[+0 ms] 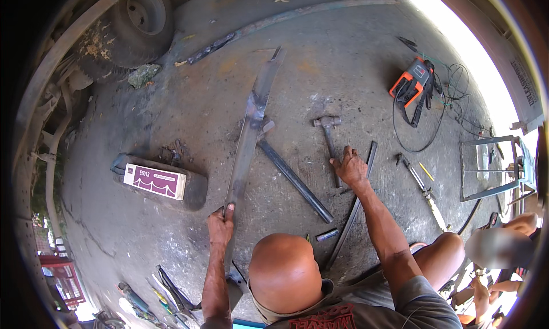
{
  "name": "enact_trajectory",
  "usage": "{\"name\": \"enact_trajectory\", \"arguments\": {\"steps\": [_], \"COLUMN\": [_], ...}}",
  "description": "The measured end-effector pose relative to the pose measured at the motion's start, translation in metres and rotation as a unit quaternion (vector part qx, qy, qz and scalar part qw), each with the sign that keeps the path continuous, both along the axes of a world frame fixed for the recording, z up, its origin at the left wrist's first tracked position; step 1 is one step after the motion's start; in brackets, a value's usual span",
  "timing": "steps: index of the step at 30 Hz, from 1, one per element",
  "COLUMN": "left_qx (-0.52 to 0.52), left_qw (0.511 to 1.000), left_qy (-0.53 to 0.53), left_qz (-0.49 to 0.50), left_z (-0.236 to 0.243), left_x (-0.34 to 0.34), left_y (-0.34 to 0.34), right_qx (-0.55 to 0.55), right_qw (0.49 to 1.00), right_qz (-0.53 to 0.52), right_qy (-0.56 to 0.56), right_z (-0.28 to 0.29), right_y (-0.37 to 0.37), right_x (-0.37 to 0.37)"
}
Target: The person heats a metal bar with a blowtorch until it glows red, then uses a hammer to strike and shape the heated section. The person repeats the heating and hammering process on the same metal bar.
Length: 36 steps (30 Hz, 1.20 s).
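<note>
My left hand (221, 223) is wrapped round the near part of a long flat metal bar (245, 143), its thumb on top. The bar slants away to the far side. To its right, my right hand (351, 167) has its fingers apart, with the thumb at the handle of a hammer (328, 129) lying on the floor. Whether the fingers bear on the handle, I cannot tell. A second hammer with a long dark pipe handle (294, 180) lies between my hands, its head by the bar. Beside my right hand runs a narrow dark metal strip (349, 220).
An orange and black welding machine (416, 80) with loose cables stands far right. A white and purple box (154, 182) rests on a dark container (197, 189) at left. A metal frame (486, 194), a wheel (143, 14) and a power tool (135, 298) lie around. Another person (503, 249) sits lower right.
</note>
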State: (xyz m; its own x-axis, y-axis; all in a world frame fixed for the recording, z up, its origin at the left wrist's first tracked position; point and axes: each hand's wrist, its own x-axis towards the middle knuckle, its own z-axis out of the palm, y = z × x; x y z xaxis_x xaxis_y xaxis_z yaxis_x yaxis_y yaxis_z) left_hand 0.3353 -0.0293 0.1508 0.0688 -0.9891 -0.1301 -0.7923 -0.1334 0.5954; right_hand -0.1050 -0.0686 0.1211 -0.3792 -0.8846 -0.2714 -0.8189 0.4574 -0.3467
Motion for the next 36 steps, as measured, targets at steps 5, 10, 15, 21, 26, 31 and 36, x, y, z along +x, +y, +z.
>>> {"name": "enact_trajectory", "arguments": {"steps": [5, 10, 15, 21, 26, 31, 36], "left_qx": [0.019, 0.013, -0.081, -0.012, -0.031, 0.014, 0.046], "left_qw": [0.999, 0.997, 0.996, 0.998, 0.998, 0.997, 0.996], "left_qy": [-0.034, -0.069, -0.022, -0.031, -0.018, -0.049, -0.042], "left_qz": [0.030, 0.026, 0.024, 0.044, 0.054, 0.061, 0.068], "left_z": [-0.012, -0.045, -0.091, -0.072, -0.059, -0.051, -0.045], "left_x": [0.003, -0.002, 0.015, -0.002, -0.002, 0.000, -0.011], "left_y": [-0.002, -0.001, 0.005, 0.006, 0.014, 0.022, 0.016], "right_qx": [0.021, 0.027, -0.050, -0.071, -0.315, -0.605, -0.350], "right_qw": [0.998, 0.980, 0.953, 0.881, 0.803, 0.574, 0.856], "right_qz": [0.048, -0.061, -0.095, -0.059, 0.103, 0.227, 0.163], "right_qy": [-0.044, -0.190, -0.283, -0.464, -0.495, -0.503, -0.343], "right_z": [-0.059, -0.084, -0.016, 0.100, 0.228, 0.305, 0.108], "right_y": [-0.009, -0.024, -0.026, -0.019, -0.037, -0.115, -0.099], "right_x": [-0.005, -0.021, 0.019, 0.061, 0.091, 0.113, 0.134]}}
